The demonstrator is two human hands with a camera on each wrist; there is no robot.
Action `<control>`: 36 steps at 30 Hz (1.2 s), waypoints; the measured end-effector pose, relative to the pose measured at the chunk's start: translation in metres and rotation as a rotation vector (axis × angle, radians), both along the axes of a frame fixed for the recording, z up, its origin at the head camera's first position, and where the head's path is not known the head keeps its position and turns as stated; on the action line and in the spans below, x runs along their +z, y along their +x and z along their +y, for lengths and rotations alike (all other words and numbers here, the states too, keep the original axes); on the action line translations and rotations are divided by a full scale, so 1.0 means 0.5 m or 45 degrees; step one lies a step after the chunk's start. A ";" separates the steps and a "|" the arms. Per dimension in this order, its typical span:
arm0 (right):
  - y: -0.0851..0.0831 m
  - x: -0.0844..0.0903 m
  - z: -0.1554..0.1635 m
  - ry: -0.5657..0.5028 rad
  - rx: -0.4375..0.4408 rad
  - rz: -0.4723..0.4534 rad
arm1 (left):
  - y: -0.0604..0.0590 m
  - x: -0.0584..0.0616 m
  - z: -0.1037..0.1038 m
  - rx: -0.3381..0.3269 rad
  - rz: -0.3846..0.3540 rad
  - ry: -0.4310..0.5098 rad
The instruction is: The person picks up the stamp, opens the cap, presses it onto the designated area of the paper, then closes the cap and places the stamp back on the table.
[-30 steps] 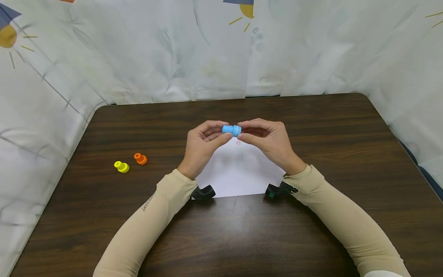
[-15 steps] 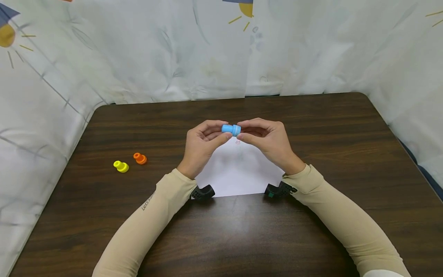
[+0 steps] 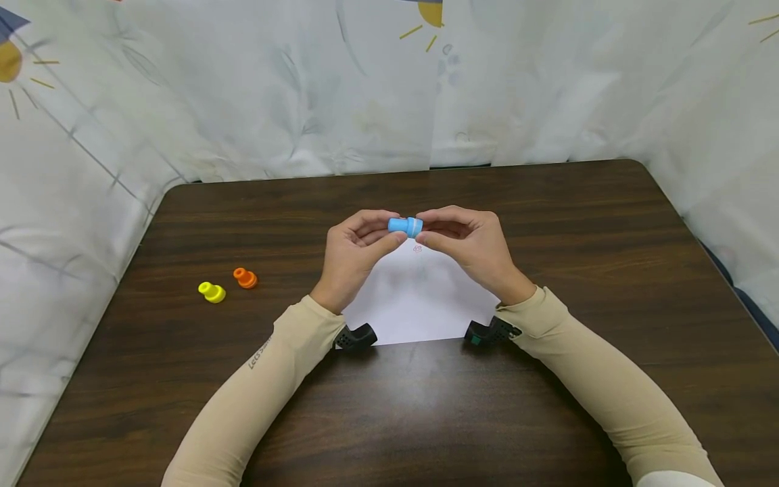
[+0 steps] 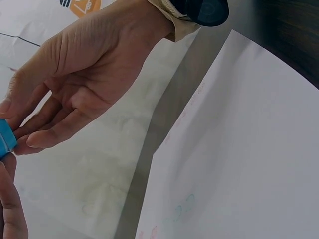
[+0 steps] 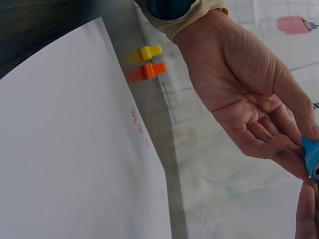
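A small blue stamp (image 3: 399,226) lies sideways between the two hands, held up over a white sheet of paper (image 3: 426,297). The left hand (image 3: 349,260) pinches its narrow end between thumb and fingers. At the wider end, near a pale line round it, the right hand (image 3: 477,250) grips with thumb and fingertips. In the left wrist view only part of the blue stamp (image 4: 6,139) shows at the edge. The right wrist view catches the stamp's wide end (image 5: 311,155) with a dark patch on it. Small red and greenish marks are printed on the paper.
To the left on the dark wood table (image 3: 414,412) stand a yellow stamp (image 3: 211,292) and an orange stamp (image 3: 245,278), side by side. A patterned white cloth (image 3: 274,95) hangs behind the table's far edge and along its sides.
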State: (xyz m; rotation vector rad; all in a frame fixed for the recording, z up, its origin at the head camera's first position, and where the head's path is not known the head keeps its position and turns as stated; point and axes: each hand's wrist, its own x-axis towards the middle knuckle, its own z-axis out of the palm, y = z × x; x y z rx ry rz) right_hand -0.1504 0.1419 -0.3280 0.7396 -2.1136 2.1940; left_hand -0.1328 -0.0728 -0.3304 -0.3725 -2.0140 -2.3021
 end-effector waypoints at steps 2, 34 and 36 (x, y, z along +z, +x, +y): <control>0.000 0.000 0.001 0.004 0.001 -0.001 | 0.000 0.000 0.000 0.002 -0.002 -0.003; -0.012 0.028 0.028 -0.024 -0.049 0.116 | -0.007 -0.004 -0.001 0.009 -0.010 -0.046; -0.011 0.029 0.030 -0.036 -0.056 0.112 | -0.008 -0.007 -0.003 0.001 -0.012 -0.113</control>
